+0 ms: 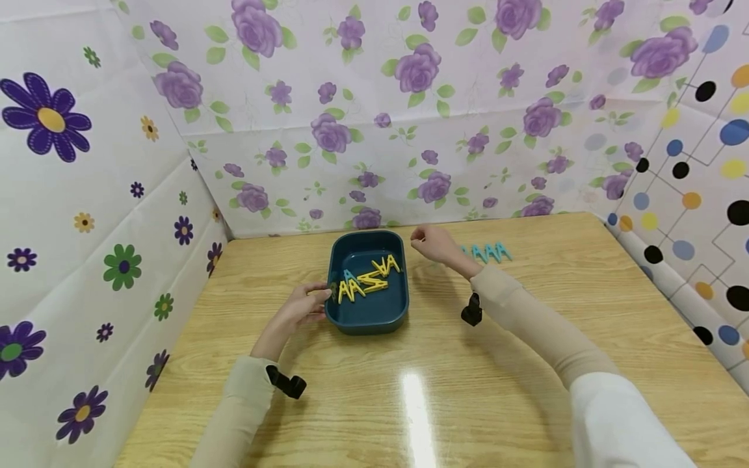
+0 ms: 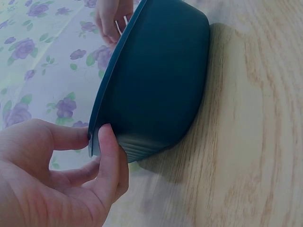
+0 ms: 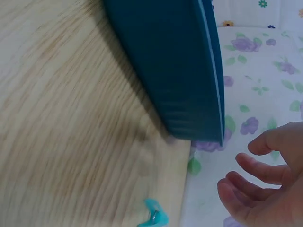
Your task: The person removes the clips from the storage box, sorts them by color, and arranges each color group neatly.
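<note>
A dark blue plastic bin (image 1: 365,328) stands on the table, holding several yellow clothespins (image 1: 376,285) and a light blue clothespin (image 1: 349,276). My left hand (image 1: 301,304) is at the bin's left side. In the left wrist view its thumb and fingers pinch the rim. Just beyond the bin's right rim, my right hand (image 1: 437,246) hovers with loosely bent fingers. The right wrist view shows nothing between those fingers (image 3: 262,170). Right of that hand, several light blue clothespins (image 1: 501,251) lie in a row, partly hidden by the wrist.
The wood-grain table (image 1: 363,403) meets a flowered cloth wall (image 1: 374,130) close behind the bin. More patterned cloth hangs at the left (image 1: 88,214) and right (image 1: 696,195). A black strap mount (image 1: 287,382) sits on the left wrist, another strap mount (image 1: 471,311) on the right.
</note>
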`<state>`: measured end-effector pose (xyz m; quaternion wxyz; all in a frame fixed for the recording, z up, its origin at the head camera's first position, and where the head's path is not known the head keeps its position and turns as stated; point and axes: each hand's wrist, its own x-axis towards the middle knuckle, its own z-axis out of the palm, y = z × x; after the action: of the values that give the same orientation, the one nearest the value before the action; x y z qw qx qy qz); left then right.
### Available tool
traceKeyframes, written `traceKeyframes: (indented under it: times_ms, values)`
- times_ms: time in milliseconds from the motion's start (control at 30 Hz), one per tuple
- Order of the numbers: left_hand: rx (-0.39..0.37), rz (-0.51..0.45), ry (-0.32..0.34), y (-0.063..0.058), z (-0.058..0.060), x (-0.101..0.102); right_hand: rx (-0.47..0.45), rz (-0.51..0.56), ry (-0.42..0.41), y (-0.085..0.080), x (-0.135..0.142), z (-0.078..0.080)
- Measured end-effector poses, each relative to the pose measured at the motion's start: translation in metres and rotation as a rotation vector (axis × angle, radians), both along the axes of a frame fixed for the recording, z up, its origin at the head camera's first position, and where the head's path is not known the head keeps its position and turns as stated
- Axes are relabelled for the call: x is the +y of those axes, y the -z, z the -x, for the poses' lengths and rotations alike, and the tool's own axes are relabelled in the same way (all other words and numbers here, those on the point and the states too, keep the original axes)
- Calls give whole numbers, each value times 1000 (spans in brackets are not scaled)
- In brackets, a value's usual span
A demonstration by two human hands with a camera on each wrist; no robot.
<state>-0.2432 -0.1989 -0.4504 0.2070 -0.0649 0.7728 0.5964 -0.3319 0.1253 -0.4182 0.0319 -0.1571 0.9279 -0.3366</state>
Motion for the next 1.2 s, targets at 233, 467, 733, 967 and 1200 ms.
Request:
traceKeyframes:
  times_ms: [233,467,733,967,1200]
  values:
    - [6,-4,-1,0,0,-2,29,6,-45,-9,-20,1]
    - [9,-2,3,0,1,-2,8,31,-59,-6,-40,3]
    - [6,-24,5,0,3,0,-2,-52,-107,-8,-59,6]
    - [-5,-21,-12,0,1,-1,-79,-177,-215,-13,-77,9]
    - [-8,-19,-22,1,-1,-2,-248,-303,-339,-11,-97,9]
